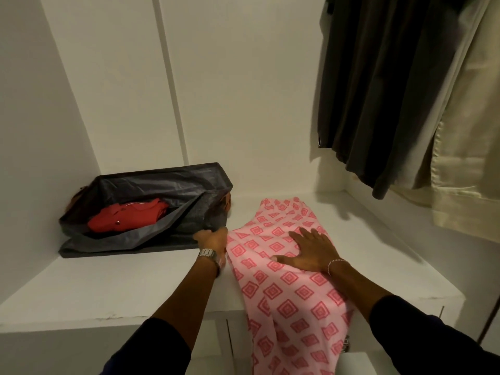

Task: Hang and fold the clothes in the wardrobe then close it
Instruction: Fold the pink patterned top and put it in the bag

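Pink patterned garment (281,272) lies on shelf (108,288) at 6 o'clock, tail hanging off the front, right hand (311,250) pressing it flat with straight fingers, left hand (213,239) gripping its 9 o'clock edge beside grey bag (151,209); folding step, likely next needs hanging tail lifted over.

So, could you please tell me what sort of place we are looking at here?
Most likely the inside of a white built-in wardrobe: dark and cream garments hang at the upper right, a pink patterned cloth lies on the shelf, and a grey fabric bin holds a folded red shirt.
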